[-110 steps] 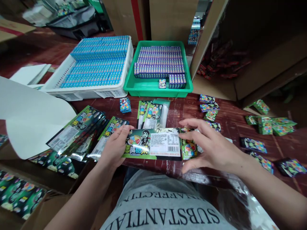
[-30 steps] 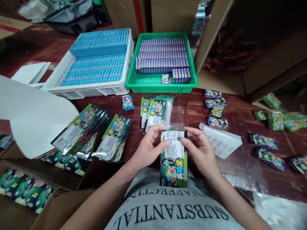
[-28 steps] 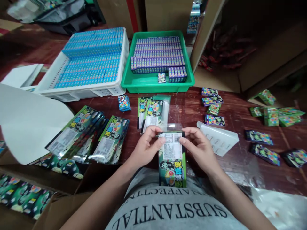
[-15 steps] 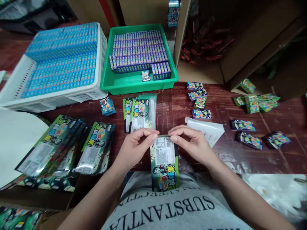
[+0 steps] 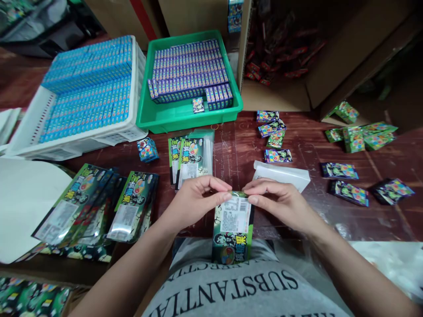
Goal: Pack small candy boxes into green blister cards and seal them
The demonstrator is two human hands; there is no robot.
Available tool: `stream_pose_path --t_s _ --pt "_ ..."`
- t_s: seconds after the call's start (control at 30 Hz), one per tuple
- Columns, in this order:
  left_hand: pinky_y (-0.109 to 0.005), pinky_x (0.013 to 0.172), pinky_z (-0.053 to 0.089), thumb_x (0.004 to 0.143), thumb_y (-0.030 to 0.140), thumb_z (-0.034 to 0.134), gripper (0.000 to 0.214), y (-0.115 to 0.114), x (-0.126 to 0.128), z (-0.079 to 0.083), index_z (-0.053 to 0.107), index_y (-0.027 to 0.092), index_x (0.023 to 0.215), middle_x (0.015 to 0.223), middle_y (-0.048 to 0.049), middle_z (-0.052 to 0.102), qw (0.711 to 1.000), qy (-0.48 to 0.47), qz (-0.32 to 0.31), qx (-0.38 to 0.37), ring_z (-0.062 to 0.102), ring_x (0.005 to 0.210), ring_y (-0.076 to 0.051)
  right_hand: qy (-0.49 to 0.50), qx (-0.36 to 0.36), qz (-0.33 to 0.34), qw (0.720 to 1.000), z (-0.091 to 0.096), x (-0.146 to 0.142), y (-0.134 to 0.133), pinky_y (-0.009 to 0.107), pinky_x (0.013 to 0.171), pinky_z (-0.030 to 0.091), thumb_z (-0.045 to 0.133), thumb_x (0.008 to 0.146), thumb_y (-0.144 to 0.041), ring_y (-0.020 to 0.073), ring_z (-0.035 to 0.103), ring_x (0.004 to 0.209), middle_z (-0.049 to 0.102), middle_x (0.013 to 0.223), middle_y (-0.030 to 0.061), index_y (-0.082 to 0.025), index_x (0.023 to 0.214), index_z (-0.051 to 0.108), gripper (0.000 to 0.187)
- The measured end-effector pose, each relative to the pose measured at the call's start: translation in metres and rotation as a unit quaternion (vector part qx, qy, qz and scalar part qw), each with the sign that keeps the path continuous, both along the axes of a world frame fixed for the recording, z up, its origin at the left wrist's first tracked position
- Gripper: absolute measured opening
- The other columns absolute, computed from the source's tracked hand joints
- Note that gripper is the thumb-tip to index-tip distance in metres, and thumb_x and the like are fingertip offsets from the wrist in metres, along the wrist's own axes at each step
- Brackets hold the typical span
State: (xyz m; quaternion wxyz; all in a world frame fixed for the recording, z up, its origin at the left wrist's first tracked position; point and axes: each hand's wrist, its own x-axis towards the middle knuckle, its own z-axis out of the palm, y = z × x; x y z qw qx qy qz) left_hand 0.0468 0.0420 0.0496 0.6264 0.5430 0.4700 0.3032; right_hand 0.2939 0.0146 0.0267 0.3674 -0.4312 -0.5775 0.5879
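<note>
A green and black printed candy bag (image 5: 233,226) with a white label hangs against the grey shirt, its printing upside down to me. My left hand (image 5: 206,196) pinches its top left corner between thumb and fingers. At the top right corner my right hand (image 5: 272,198) pinches the same edge. Just beyond my hands lie flat candy bags (image 5: 191,154) of the same print. A folded white paper (image 5: 282,174) sits partly behind my right hand.
A green tray (image 5: 190,125) holds rows of purple boxes, beside a white basket (image 5: 132,97) of blue boxes. Filled bags (image 5: 132,207) lie at left. Small candy boxes (image 5: 278,155) are scattered at right, before an open carton (image 5: 274,97).
The bag and both hands have shifted slightly right and down in the view. Both hands still pinch the bag's top edge. The camera view has moved a little.
</note>
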Motion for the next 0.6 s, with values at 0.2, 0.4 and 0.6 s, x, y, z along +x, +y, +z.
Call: stream_pose_path --t_s 0.2,0.4,0.6 --pt "-0.024 0.072 0.052 0.086 0.031 0.076 0.016 0.013 0.009 0.009 0.071 0.017 0.082 0.082 -0.0013 0.075 0.999 0.03 0.007 -0.037 0.067 0.075 -0.011 0.005 -0.017 -0.018 1.0 0.001 0.0 -0.001 0.031 0.084 0.054 0.075 0.091 -0.034 0.0152 0.067 0.091 0.074 0.101 0.0006 -0.025 0.105 0.071 0.018" --pt "-0.03 0.082 0.056 0.081 0.027 0.081 0.012 0.01 0.009 0.007 0.074 0.018 0.083 0.1 -0.0051 0.077 0.997 0.005 -0.071 0.016 0.072 0.089 -0.016 -0.04 0.059 0.01 0.997 0.002 0.006 -0.002 0.032 0.088 0.055 0.067 0.097 -0.031 0.0163 0.068 0.097 0.072 0.106 0.002 -0.026 0.099 0.068 0.006" --pt "-0.03 0.076 0.053 0.091 0.025 0.067 0.007 0.016 0.012 0.008 0.067 0.02 0.096 0.095 -0.0027 0.072 0.982 0.109 -0.113 0.104 0.067 0.085 -0.015 -0.354 0.303 -0.04 0.884 -0.006 0.064 -0.001 0.055 0.116 0.038 0.073 0.09 -0.041 0.0341 0.045 0.14 0.047 0.149 0.0177 -0.023 0.135 0.056 0.052"
